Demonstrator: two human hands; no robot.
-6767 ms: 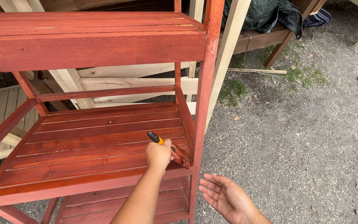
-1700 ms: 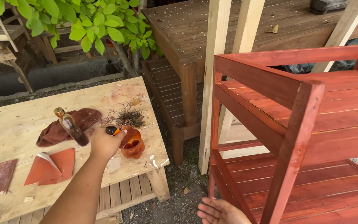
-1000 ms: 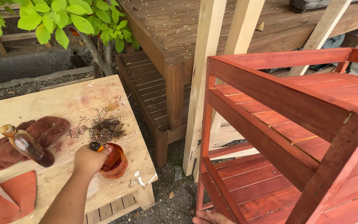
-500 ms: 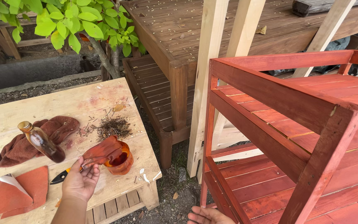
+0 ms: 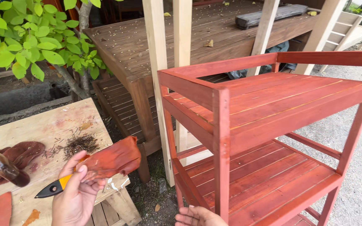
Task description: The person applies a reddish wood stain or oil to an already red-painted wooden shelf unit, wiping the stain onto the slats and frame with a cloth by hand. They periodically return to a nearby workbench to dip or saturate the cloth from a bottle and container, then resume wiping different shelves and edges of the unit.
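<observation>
The left hand (image 5: 75, 196) is gripping a red-stained rag (image 5: 113, 160) and black-handled brush (image 5: 52, 189) above the pale wooden surface (image 5: 63, 125), while the right hand (image 5: 198, 216), fingers open, is waiting near the red slatted wooden shelf (image 5: 269, 121), seemingly ready for wiping.

The left hand (image 5: 77, 196) is low in the picture, at about 7 o'clock. Its fingers (image 5: 74, 161) are curled shut, pinching something between thumb and fingers, with the thumb on top. The right hand (image 5: 200, 216) sits at 6 o'clock, at the bottom edge. It is open and loose, fingers pointing left.
</observation>
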